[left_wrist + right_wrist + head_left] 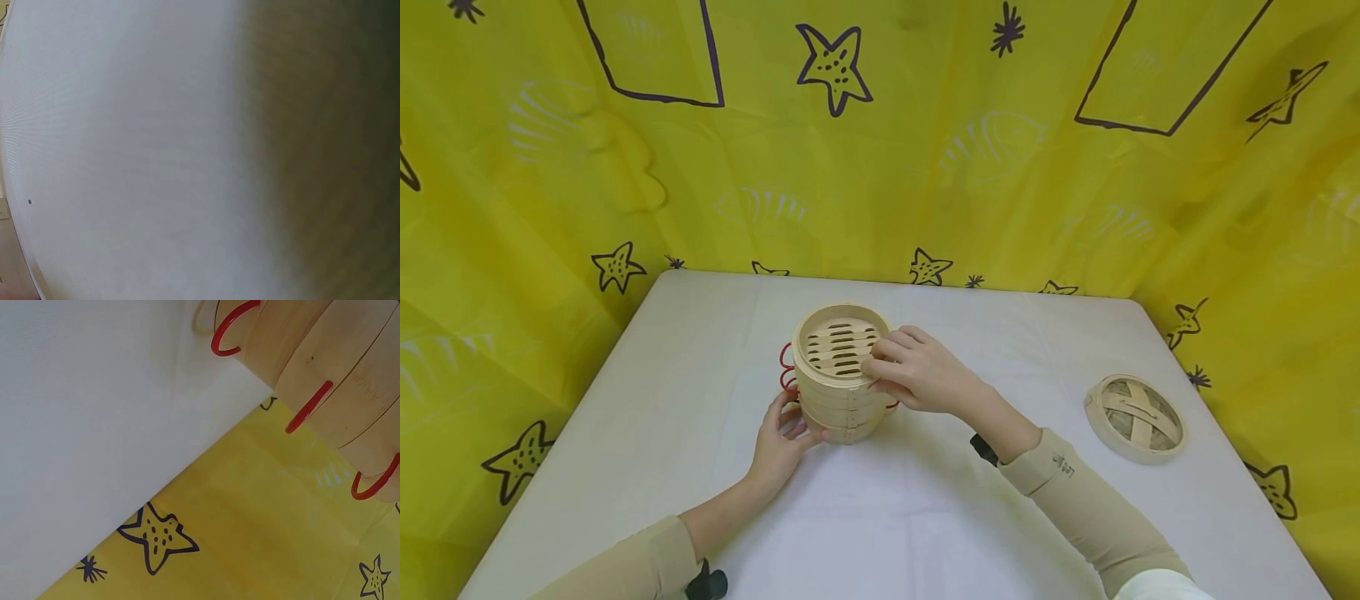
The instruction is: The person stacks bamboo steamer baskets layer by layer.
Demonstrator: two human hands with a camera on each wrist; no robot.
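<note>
A stack of round bamboo steamer baskets (844, 408) stands on the white table, its slatted top tier facing up and red cord loops on its sides. With fingers behind and thumb in front, my left hand (781, 442) grips the stack low on its left side. My right hand (921, 371) pinches the rim of the top basket on the right, covering part of it. Close up in the right wrist view, the steamer tiers (350, 375) show several red loops (309, 407). No hand is plainly visible in the left wrist view.
A bamboo steamer lid (1135, 418) with a crossed strap lies on the right of the white tabletop (880, 517). Behind and beside the table hangs a yellow curtain (880, 183) with star drawings. A blurred tan sleeve (337, 150) fills the left wrist view's right side.
</note>
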